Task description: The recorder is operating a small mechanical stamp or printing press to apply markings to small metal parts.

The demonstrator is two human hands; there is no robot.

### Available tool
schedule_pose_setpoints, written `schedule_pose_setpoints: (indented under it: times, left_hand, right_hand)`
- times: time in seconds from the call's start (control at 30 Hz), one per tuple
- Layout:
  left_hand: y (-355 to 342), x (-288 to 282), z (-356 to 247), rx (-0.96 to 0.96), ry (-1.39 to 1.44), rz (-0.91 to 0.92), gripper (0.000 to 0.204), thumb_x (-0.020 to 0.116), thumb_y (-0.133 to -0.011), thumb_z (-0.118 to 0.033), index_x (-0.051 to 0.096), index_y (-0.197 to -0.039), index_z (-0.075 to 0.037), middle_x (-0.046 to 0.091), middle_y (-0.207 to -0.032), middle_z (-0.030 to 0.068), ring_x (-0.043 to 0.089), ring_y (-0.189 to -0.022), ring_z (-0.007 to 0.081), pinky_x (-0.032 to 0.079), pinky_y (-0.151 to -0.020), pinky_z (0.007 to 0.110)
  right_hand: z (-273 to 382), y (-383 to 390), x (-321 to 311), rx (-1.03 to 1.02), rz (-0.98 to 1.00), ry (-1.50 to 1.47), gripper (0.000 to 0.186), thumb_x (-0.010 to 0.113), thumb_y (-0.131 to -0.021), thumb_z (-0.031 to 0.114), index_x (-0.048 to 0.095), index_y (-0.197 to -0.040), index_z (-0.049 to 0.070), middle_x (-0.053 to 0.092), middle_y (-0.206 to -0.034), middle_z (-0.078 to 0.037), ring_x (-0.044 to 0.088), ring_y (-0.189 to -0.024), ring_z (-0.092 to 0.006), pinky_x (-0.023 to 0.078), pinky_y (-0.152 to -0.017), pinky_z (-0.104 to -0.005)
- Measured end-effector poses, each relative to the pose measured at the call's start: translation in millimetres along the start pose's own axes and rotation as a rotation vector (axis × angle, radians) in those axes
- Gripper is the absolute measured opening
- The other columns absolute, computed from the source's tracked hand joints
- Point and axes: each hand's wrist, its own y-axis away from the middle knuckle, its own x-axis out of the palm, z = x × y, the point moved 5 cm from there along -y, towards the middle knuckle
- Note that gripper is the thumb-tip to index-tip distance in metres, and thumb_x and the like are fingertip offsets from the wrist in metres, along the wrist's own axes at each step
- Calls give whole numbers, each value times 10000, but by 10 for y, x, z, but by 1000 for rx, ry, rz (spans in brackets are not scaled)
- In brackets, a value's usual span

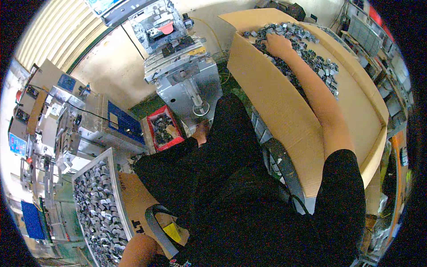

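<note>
My right hand (278, 45) reaches into a large open cardboard box (284, 129) at the right. Its curled fingers press into a heap of small grey metal parts (318, 64), and the fingertips are hidden, so what they hold cannot be made out. At the lower left edge only a bare part of my left arm shows; the left hand is out of sight. Near it stands a metal-rimmed tray (113, 189) with many curved grey metal pieces (100, 204).
Straight ahead stands a metal machine (189, 84) with a round handle at its front. A red bin (171, 143) with small parts sits at its base, close to my bare foot (201, 133). More machinery (66, 133) is at the left; loaded shelves (367, 38) line the far right.
</note>
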Motion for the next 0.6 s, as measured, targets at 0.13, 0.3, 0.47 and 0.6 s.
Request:
schedule_pose_setpoints:
  times: [0.13, 0.3, 0.47, 0.6]
  left_hand:
    - [121, -464, -306, -19, 9, -104, 340, 553, -962, -247, 588, -1196, -2, 633, -1227, 182, 598, -1117, 329, 453, -993, 422]
    - [451, -1733, -1322, 34, 52, -379, 336, 556, -962, -258, 597, -1176, -3, 642, -1211, 176, 606, -1099, 316, 457, -985, 417]
    - [1196, -3453, -3053, 300, 124, -780, 334, 558, -962, -270, 606, -1157, -3, 652, -1195, 169, 614, -1081, 304, 460, -976, 413]
    - [1771, -4321, -4469, 721, 209, -1009, 333, 560, -962, -279, 613, -1141, -3, 659, -1182, 164, 621, -1066, 294, 463, -969, 409]
  right_hand:
    - [-3, 27, -27, 28, 34, -42, 408, 516, -993, 391, 614, -1125, 17, 675, -1142, -216, 650, -1064, -418, 520, -897, -540]
    - [-16, -16, 21, 46, 50, -14, 404, 506, -996, 384, 596, -1151, 22, 660, -1186, -207, 636, -1091, -420, 512, -916, -542]
    - [-101, -68, 85, 40, 35, -21, 385, 497, -997, 379, 611, -1143, 41, 670, -1176, -191, 641, -1089, -403, 508, -913, -538]
    - [-259, -140, 108, 3, 25, -189, 324, 570, -958, 323, 635, -1135, 60, 684, -1115, -196, 655, -1047, -380, 510, -873, -508]
